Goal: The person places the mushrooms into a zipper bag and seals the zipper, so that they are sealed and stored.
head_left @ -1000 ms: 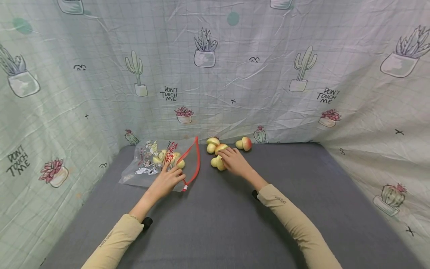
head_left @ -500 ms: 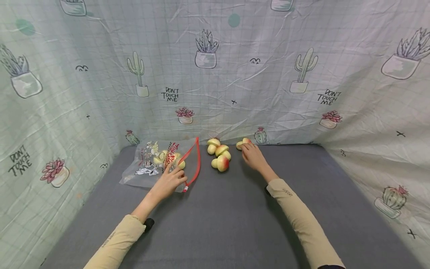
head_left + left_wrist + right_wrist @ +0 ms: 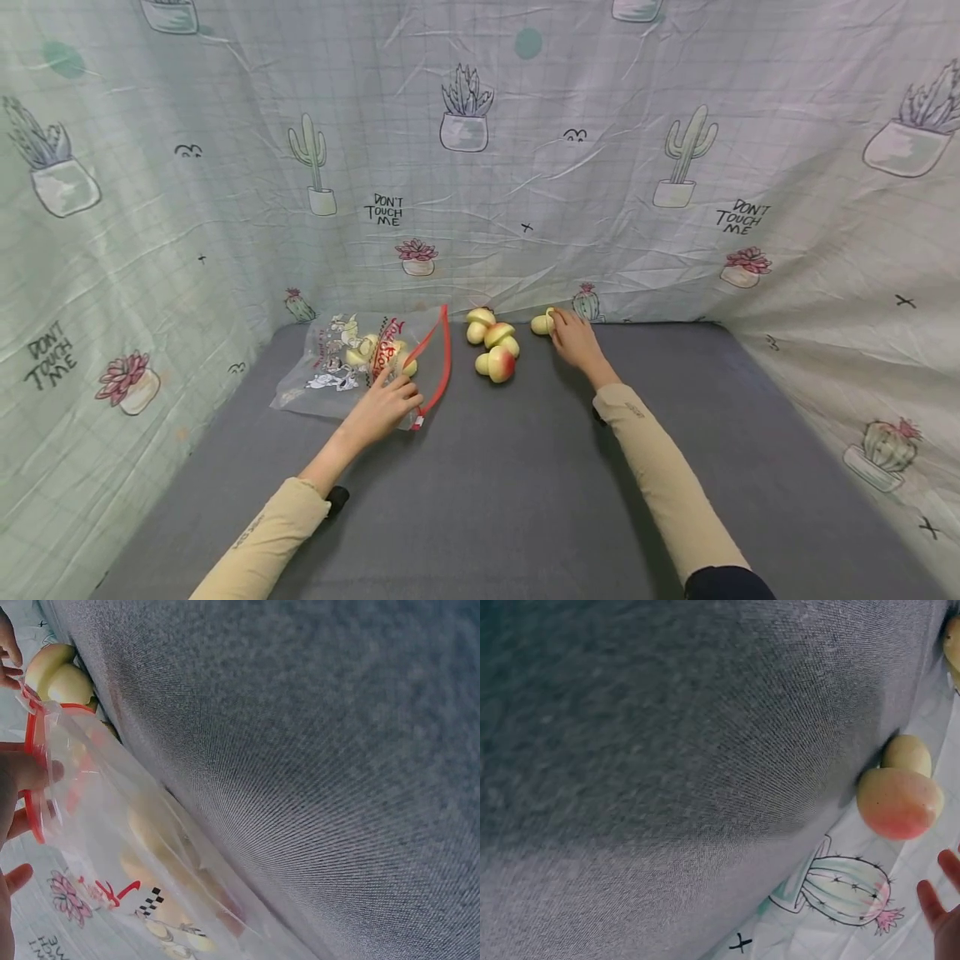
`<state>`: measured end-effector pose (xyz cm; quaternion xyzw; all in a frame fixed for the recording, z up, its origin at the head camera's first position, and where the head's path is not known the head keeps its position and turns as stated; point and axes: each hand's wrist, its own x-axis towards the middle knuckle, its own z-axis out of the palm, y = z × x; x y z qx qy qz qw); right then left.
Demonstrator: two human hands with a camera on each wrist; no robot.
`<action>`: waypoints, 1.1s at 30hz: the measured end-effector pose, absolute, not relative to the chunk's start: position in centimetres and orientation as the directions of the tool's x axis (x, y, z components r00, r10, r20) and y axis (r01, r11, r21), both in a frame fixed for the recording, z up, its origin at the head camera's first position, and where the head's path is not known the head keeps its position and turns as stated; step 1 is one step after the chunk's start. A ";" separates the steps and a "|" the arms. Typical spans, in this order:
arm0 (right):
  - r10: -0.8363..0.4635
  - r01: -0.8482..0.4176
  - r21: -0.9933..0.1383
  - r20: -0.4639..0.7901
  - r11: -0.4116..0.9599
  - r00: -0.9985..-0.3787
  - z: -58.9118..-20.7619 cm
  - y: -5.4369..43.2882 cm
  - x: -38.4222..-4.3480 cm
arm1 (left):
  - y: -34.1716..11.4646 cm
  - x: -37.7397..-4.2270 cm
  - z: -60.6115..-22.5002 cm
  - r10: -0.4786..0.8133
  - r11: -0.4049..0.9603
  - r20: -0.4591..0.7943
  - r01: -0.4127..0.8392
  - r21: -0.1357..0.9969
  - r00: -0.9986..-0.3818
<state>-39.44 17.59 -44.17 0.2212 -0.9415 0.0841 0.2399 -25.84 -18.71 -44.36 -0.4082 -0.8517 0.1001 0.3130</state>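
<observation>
In the head view my left hand (image 3: pixel 381 410) is at the mouth of a clear plastic bag (image 3: pixel 296 393) with a red zip edge. The left wrist view shows the thumb inside the red rim and another finger outside it, pinching the bag's upper layer. Mushroom-shaped pieces (image 3: pixel 146 825) show through the plastic. My right hand (image 3: pixel 577 343) is over the cap of a yellow and red mushroom (image 3: pixel 539 326) near the back edge. In the right wrist view its fingers (image 3: pixel 932 901) are spread and apart from that mushroom (image 3: pixel 901 806).
Between the hands lie three more mushrooms, one at the back (image 3: pixel 478 322), one in the middle (image 3: pixel 498 335) and one in front (image 3: pixel 497 364). A cactus-print curtain (image 3: pixel 487 208) hangs behind the grey table surface (image 3: pixel 510 500).
My right hand has moved right, from the middle group of mushrooms to the separate one at the back. The left hand has stayed at the bag's mouth.
</observation>
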 end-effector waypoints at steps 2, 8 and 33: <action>-0.356 -0.425 -0.060 0.448 0.903 -0.820 -44.3 17.6 -39.8 | -18.7 -25.8 -44.4 0.755 0.650 0.449 0.638 -0.413 -0.479; -0.314 -0.357 -0.074 0.333 0.931 -0.889 -44.6 17.6 -40.6 | -18.7 -25.8 -44.6 0.750 0.656 0.433 0.644 -0.394 -0.500; -0.386 -0.370 0.109 0.261 0.923 -0.885 -45.2 15.5 -41.8 | -18.6 -25.9 -44.3 0.746 0.664 0.424 0.629 -0.404 -0.514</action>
